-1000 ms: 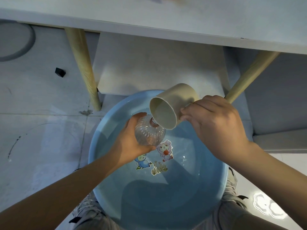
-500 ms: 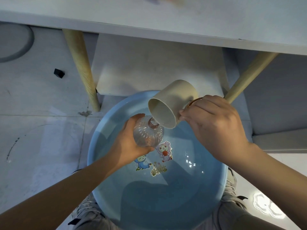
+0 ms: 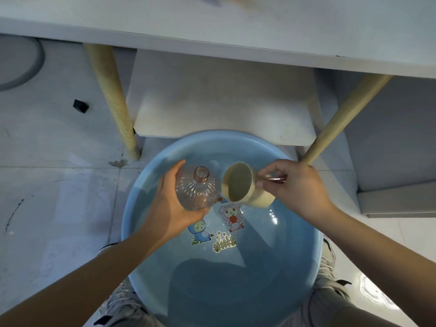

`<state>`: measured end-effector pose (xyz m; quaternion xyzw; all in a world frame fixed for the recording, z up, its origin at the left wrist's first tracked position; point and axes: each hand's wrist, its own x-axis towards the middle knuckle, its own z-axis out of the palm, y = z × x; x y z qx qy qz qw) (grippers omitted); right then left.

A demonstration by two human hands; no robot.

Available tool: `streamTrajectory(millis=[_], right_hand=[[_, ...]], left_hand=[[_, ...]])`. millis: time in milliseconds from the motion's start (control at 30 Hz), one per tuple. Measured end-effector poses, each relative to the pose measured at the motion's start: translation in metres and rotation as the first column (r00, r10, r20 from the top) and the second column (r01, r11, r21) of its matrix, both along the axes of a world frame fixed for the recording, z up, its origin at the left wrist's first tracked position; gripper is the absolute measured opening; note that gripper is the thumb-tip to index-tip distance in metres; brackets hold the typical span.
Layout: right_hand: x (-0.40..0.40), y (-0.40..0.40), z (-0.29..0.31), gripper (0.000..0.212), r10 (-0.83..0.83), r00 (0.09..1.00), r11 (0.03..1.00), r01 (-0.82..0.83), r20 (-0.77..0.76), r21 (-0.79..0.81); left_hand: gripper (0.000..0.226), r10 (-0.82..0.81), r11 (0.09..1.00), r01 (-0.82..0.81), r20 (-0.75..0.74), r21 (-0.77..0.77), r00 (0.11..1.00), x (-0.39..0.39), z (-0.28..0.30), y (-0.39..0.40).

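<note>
A clear ribbed plastic bottle [image 3: 197,191] with an open neck stands upright over a blue basin [image 3: 151,175] holding water. My left hand [image 3: 168,204] grips the bottle's body from the left. To its right is a beige cup [image 3: 243,185], tipped with its mouth facing me and the bottle. My right hand [image 3: 295,186] pinches the cup's copper-coloured handle [image 3: 274,179]. The cup's rim sits just right of the bottle neck, lower than it. Cartoon stickers [image 3: 217,228] show on the basin's bottom.
A white table edge [image 3: 212,38] runs across the top, with wooden legs at left [image 3: 111,100] and right [image 3: 342,119]. A white shelf [image 3: 221,97] lies behind the basin. A small black block [image 3: 80,106] sits on the tiled floor. My shoes flank the basin.
The cup has come off the bottle's mouth, dropping down and to the right toward the water. The bottle neck, covered before, now shows open. My left hand still holds the bottle.
</note>
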<state>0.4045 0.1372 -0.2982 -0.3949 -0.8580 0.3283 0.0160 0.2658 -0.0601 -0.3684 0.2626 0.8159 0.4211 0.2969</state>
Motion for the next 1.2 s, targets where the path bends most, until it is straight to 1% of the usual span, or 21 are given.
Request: streamTrajectory(millis=[67,133,233,300,400,533,667,800,967,1200], right_hand=[[0.002,-0.001,-0.011,0.013,0.056,0.997,0.998,-0.056,0.051,-0.008],[0.002,-0.001,-0.021,0.014,0.112,0.990,0.992,-0.106,0.086,-0.068],[-0.003,0.000,-0.032,0.022,0.253,0.950,0.967,-0.241,0.186,-0.081],[-0.008,0.000,-0.036,0.023,0.289,0.937,0.956,-0.273,0.196,-0.103],[-0.013,-0.001,-0.043,0.021,0.269,0.942,0.961,-0.249,0.200,-0.116],[-0.013,-0.004,-0.051,0.028,0.187,0.955,0.976,-0.155,0.229,-0.153],[-0.009,-0.005,-0.060,0.029,0.126,0.964,0.984,-0.092,0.235,-0.149],[-0.009,-0.004,-0.070,0.030,0.118,0.938,0.986,-0.074,0.326,-0.146],[-0.010,-0.008,-0.074,0.042,0.140,0.908,0.983,-0.079,0.394,-0.166],[-0.014,-0.003,-0.075,0.042,0.142,0.831,0.983,-0.056,0.538,-0.174]], left_hand=[[0.108,-0.007,1.000,0.007,-0.013,-0.008,1.000,0.000,0.000,0.000],[0.107,-0.017,1.000,0.017,-0.017,-0.015,1.000,0.001,0.000,-0.001],[0.104,-0.022,1.000,0.022,-0.018,-0.011,1.000,0.000,-0.001,-0.002],[0.104,-0.028,1.000,0.028,-0.015,-0.007,0.999,-0.001,-0.002,-0.002],[0.104,-0.027,1.000,0.027,-0.010,0.003,1.000,-0.002,-0.005,-0.003],[0.105,-0.012,1.000,0.012,0.014,0.011,1.000,-0.003,-0.008,-0.003],[0.106,-0.015,1.000,0.015,0.012,0.001,1.000,-0.004,-0.006,-0.001],[0.107,-0.017,1.000,0.017,0.012,-0.014,1.000,-0.003,-0.006,-0.003],[0.107,-0.027,0.999,0.027,0.030,-0.022,0.999,-0.003,-0.005,-0.003],[0.106,-0.028,0.999,0.029,0.036,-0.026,0.999,-0.002,-0.007,-0.004]])
